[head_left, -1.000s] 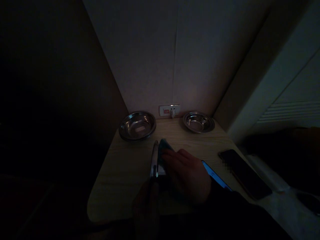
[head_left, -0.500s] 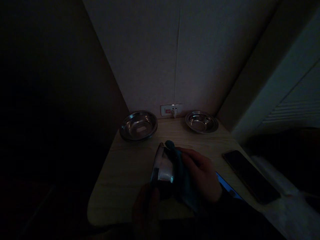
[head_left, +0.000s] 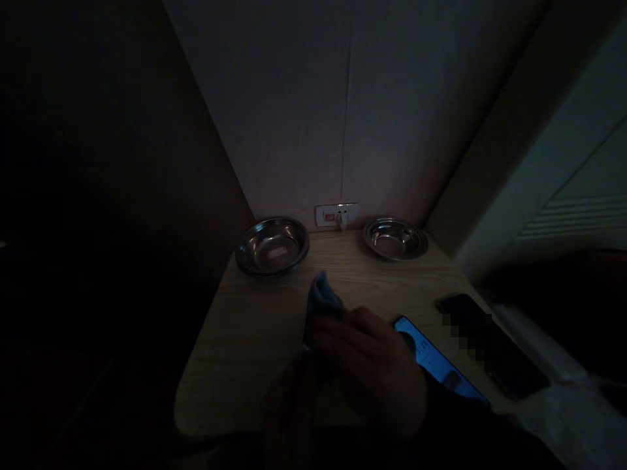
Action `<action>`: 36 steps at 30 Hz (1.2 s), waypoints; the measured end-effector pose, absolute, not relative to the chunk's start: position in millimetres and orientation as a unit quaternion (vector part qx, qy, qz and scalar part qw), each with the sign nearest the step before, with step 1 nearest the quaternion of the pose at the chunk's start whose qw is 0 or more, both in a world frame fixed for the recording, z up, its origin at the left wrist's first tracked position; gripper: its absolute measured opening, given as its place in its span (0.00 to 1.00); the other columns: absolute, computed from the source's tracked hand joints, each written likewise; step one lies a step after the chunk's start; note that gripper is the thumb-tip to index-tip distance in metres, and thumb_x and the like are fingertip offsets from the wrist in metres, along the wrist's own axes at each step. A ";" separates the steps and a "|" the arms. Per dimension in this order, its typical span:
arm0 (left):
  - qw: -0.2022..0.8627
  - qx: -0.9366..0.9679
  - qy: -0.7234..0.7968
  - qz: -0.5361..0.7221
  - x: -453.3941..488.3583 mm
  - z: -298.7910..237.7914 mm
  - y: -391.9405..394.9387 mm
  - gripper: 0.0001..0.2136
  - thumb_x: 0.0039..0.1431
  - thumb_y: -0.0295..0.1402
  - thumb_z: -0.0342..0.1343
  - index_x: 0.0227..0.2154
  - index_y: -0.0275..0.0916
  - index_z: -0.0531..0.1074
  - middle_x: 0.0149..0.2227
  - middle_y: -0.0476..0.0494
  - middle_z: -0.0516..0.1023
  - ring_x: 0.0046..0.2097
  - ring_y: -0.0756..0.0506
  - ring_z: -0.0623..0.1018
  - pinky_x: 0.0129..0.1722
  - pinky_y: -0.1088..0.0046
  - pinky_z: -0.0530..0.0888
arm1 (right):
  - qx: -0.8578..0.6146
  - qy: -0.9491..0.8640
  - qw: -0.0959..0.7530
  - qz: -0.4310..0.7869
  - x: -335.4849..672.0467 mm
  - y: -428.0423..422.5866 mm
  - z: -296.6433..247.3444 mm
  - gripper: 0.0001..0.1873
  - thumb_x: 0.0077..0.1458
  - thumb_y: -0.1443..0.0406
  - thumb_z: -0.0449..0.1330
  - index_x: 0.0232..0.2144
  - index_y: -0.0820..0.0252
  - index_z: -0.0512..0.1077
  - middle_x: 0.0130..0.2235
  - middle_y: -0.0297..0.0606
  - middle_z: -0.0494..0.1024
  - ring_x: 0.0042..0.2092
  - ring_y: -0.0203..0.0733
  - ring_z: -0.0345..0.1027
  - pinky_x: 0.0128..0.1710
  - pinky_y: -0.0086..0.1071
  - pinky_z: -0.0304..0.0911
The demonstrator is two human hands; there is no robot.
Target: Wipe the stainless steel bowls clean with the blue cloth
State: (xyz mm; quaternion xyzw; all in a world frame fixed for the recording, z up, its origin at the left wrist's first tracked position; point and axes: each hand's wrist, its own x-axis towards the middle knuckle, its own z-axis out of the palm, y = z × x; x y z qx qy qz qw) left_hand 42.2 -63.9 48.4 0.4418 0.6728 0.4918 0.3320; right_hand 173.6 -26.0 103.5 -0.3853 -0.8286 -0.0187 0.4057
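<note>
Your right hand was closed over a blue cloth, fingers curled around the bunched fabric, with 1 loose corner poking up past your fingertips toward the back edge of the desk. The cloth sat over the middle of the desk, a little nearer the front edge than the back.

Your left hand was low at the front edge, just beside the right one and on the cloth's left. It was too dark to tell whether it was spread, curled or holding anything, and a dim vertical edge between your 2 hands could not be made out either.

By its look, the cloth would be light, soft and limp. It would fold wherever you pinched it, so a gathered fistful as you had it would suit better than a grip on 1 corner. It should not slip or break.

At the back edge, 2 steel dishes stood well apart from your hands, the left dish toward the back left corner and the right dish toward the back right, with a wall socket between them. A lit phone lay just right of your right hand, and a dark phone lay beyond it along the right edge.
</note>
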 end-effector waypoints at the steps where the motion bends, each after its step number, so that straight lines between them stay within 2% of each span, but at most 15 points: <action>1: 0.336 0.442 0.673 0.489 41.4 47.4 -64.2 0.18 0.51 0.48 0.54 0.32 0.40 0.80 0.33 0.40 0.82 0.37 0.37 0.80 0.36 0.63 0.78 | -0.389 -0.826 0.408 -0.014 173.6 -22.8 104.7 0.11 0.61 0.69 0.52 0.41 0.62 0.73 0.44 0.42 0.79 0.36 0.42 0.68 0.33 0.35 0.68; 4: 0.337 0.437 0.681 0.481 40.8 46.0 -65.2 0.18 0.48 0.49 0.57 0.30 0.39 0.80 0.33 0.39 0.82 0.37 0.37 0.80 0.37 0.64 0.78 | -0.405 -0.820 0.403 -0.012 174.3 -20.2 105.4 0.10 0.60 0.69 0.53 0.41 0.62 0.73 0.45 0.42 0.79 0.37 0.42 0.68 0.35 0.35 0.68; 7: 0.340 0.435 0.680 0.483 43.0 48.5 -65.0 0.17 0.50 0.48 0.55 0.29 0.40 0.80 0.32 0.40 0.82 0.36 0.38 0.80 0.36 0.65 0.78 | -0.391 -0.835 0.386 -0.030 176.6 -23.2 104.5 0.11 0.61 0.68 0.52 0.42 0.61 0.73 0.46 0.41 0.78 0.37 0.42 0.68 0.33 0.34 0.67; 12: 0.351 0.467 0.656 0.478 41.6 56.9 -61.4 0.17 0.48 0.49 0.56 0.27 0.40 0.80 0.29 0.39 0.82 0.32 0.38 0.80 0.32 0.65 0.78 | -0.409 -0.823 0.393 -0.024 175.3 -22.1 107.6 0.09 0.60 0.70 0.53 0.40 0.62 0.73 0.43 0.42 0.80 0.36 0.43 0.68 0.33 0.36 0.67; 17: 0.340 0.469 0.655 0.486 40.1 58.6 -60.7 0.16 0.50 0.49 0.55 0.27 0.43 0.80 0.30 0.39 0.81 0.36 0.37 0.80 0.35 0.63 0.77 | -0.397 -0.832 0.385 -0.048 169.9 -29.0 109.2 0.10 0.62 0.68 0.52 0.41 0.60 0.73 0.45 0.39 0.79 0.36 0.41 0.69 0.30 0.34 0.66; 22: 0.356 0.475 0.648 0.477 43.7 62.8 -60.2 0.16 0.51 0.47 0.55 0.28 0.40 0.80 0.29 0.40 0.81 0.32 0.39 0.80 0.31 0.66 0.77 | -0.411 -0.828 0.381 -0.036 173.9 -23.1 111.5 0.10 0.61 0.69 0.52 0.39 0.62 0.73 0.44 0.41 0.79 0.35 0.43 0.68 0.33 0.36 0.68; 26: 0.357 0.476 0.640 0.486 45.6 63.5 -60.9 0.17 0.53 0.47 0.53 0.29 0.39 0.80 0.31 0.40 0.82 0.34 0.39 0.80 0.33 0.66 0.78 | -0.382 -0.842 0.378 -0.036 177.8 -23.3 108.6 0.13 0.63 0.67 0.50 0.42 0.63 0.73 0.47 0.40 0.78 0.37 0.42 0.68 0.32 0.35 0.68; 30: 0.372 0.490 0.634 0.468 41.9 54.4 -60.7 0.18 0.51 0.48 0.54 0.29 0.38 0.80 0.34 0.39 0.82 0.35 0.39 0.81 0.34 0.69 0.78 | -0.401 -0.825 0.398 -0.019 180.8 -19.2 104.9 0.11 0.61 0.69 0.52 0.41 0.63 0.74 0.44 0.40 0.79 0.36 0.43 0.67 0.34 0.35 0.68; 34: 0.346 0.488 0.657 0.459 35.5 45.7 -56.6 0.21 0.48 0.51 0.55 0.27 0.36 0.80 0.29 0.38 0.82 0.30 0.40 0.80 0.29 0.70 0.77 | -0.389 -0.831 0.397 -0.009 179.5 -22.1 102.1 0.12 0.62 0.68 0.51 0.43 0.63 0.73 0.48 0.40 0.77 0.38 0.43 0.67 0.34 0.35 0.68; 36: 0.364 0.498 0.644 0.452 34.7 47.1 -55.4 0.22 0.48 0.52 0.54 0.28 0.37 0.80 0.29 0.38 0.82 0.31 0.40 0.80 0.30 0.70 0.78 | -0.381 -0.831 0.405 0.000 179.4 -22.1 101.3 0.12 0.61 0.68 0.52 0.43 0.63 0.73 0.47 0.40 0.78 0.38 0.42 0.67 0.35 0.35 0.68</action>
